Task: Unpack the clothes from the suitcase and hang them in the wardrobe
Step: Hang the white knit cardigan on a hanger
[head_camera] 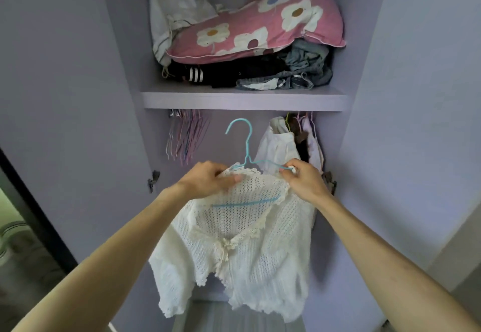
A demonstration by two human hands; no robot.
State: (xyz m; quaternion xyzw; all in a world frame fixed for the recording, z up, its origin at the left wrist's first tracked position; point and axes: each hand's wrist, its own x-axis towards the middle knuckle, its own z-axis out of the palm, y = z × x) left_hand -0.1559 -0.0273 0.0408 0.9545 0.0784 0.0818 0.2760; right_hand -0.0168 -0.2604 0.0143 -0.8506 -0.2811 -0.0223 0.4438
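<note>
Though apart, left hand [208, 178], right hand [305, 178] atop cardigan [247, 243]

A home, most likely a bedroom: the view faces an open lilac wardrobe [364, 45] of the household kind, its doors swung wide. Its shelf [244, 100] carries a pink pillow [260, 27] printed with white flowers, lying on a loose heap of dark clothes [234, 71] and crumpled denim [304, 66], with a white cloth bundle [177, 6] stuffed behind. Under the shelf hang bare wire hangers [186, 136] on the left and a few worn garments [281, 147] on the right. A small metal hinge [153, 179] sits at the door edge. In front, the left hand [208, 178] and right hand [304, 178] grip a white knitted cardigan [242, 248] on a blue hanger [247, 139] — everyday personal clothing.
</note>
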